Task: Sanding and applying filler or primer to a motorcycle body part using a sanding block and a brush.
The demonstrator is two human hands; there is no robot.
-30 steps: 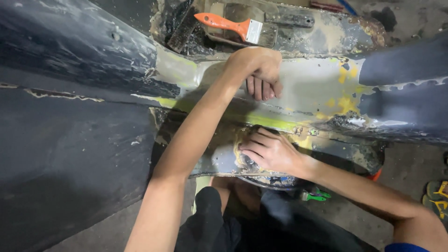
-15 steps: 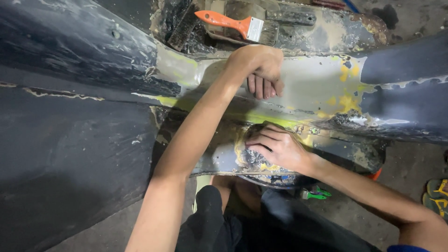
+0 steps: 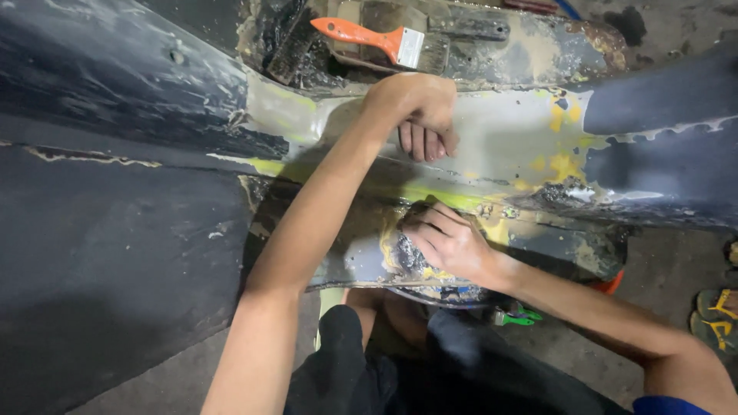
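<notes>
Right hand [image 3: 450,246] is clamped on a crumpled abrasive pad [image 3: 411,257], pressed flat against the lower lip of the panel [image 3: 154,253], where filler and yellow primer show. Left hand [image 3: 419,111] is curled shut, empty, knuckles bracing on the upper face. Risk: uneven pressure may gouge the filler or cut through to bare metal. The panel's ragged lower edge sits just beside the fingers and could nick them. The brush [image 3: 377,38] rests above, well apart.
</notes>
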